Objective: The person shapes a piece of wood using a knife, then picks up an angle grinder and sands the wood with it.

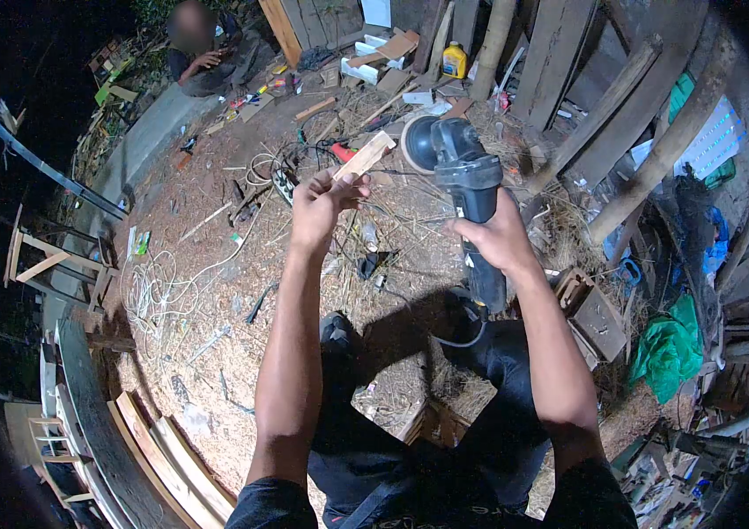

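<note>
My left hand [322, 204] pinches the lower end of a short, pale wood piece [367, 155], which tilts up to the right. Wrapped round the dark body of an angle grinder [478, 194] is my right hand [502, 236]. The grinder's round sanding disc [418, 144] faces left, close to the wood's upper end but with a small gap between them. Its cord curves down past my right knee. Both hands are raised in front of me above the littered ground.
Another person [203, 53] sits at the back left. A tangled white cord [159, 295] lies on the shavings at left, near long planks [159, 450]. Leaning boards and poles [630, 194] crowd the right, above a green plastic bag [670, 348]. A yellow jug [455, 62] stands behind.
</note>
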Demonstrator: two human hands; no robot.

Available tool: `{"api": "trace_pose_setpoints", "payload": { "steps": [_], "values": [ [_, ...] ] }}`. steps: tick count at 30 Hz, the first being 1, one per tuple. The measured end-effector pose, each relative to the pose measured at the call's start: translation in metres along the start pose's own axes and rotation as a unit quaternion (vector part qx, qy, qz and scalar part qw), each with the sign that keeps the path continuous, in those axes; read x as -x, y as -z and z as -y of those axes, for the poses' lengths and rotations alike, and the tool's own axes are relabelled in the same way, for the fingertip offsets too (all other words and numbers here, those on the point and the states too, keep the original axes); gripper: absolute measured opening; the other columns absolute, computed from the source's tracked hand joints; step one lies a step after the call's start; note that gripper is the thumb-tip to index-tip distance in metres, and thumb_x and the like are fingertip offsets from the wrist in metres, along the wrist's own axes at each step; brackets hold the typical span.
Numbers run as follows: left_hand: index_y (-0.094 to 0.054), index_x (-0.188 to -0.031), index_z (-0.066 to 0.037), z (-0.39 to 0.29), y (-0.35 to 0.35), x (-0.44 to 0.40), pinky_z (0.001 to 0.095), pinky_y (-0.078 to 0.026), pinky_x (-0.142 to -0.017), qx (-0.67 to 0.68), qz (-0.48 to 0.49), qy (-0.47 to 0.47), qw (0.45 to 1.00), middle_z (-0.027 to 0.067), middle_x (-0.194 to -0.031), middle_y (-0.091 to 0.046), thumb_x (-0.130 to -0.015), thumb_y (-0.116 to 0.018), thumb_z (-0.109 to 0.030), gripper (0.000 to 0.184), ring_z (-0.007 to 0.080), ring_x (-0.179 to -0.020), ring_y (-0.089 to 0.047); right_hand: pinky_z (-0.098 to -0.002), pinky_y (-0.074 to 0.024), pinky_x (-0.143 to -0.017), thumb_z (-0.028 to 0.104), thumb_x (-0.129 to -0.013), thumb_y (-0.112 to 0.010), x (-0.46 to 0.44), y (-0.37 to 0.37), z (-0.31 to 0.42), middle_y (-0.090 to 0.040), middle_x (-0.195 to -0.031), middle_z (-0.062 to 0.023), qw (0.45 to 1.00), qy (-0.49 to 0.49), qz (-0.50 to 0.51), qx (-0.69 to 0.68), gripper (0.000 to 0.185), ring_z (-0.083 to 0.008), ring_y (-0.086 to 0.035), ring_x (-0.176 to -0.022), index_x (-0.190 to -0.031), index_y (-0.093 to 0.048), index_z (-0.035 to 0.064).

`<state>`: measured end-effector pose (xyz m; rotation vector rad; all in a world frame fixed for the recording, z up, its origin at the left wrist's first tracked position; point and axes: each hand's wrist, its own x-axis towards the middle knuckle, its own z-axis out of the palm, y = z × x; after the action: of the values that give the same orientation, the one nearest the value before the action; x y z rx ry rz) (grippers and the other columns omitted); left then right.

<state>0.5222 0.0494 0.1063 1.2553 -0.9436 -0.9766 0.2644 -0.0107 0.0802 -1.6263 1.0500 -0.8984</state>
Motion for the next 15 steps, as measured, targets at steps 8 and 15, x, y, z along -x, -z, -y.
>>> {"api": "trace_pose_setpoints", "payload": {
  "steps": [8, 15],
  "values": [
    [-0.061, -0.108, 0.004, 0.002, -0.005, -0.002, 0.0259, -0.048, -0.068, 0.014, 0.011, -0.005, 1.0, 0.0091, -0.093, -0.069, -0.092, -0.057, -0.011, 0.022, 0.0133, -0.079, -0.064, -0.032, -0.046, -0.078, 0.011, -0.066, -0.077, 0.009, 0.0, 0.015, -0.06, -0.094, -0.0068, 0.997, 0.04, 0.004, 0.062, 0.049, -0.0161, -0.056, -0.085, -0.108, -0.054, -0.0002],
    [-0.062, -0.106, 0.004, 0.002, -0.009, 0.0, 0.0268, -0.05, -0.067, -0.012, 0.002, -0.008, 1.0, 0.0099, -0.092, -0.069, -0.092, -0.057, -0.011, 0.021, 0.0147, -0.077, -0.065, -0.0332, -0.0474, -0.076, 0.012, -0.066, -0.078, 0.012, -0.004, 0.021, -0.06, -0.09, -0.0075, 0.993, 0.047, 0.009, 0.108, 0.05, -0.0182, -0.058, -0.082, -0.107, -0.053, -0.0008]
  ]
}}
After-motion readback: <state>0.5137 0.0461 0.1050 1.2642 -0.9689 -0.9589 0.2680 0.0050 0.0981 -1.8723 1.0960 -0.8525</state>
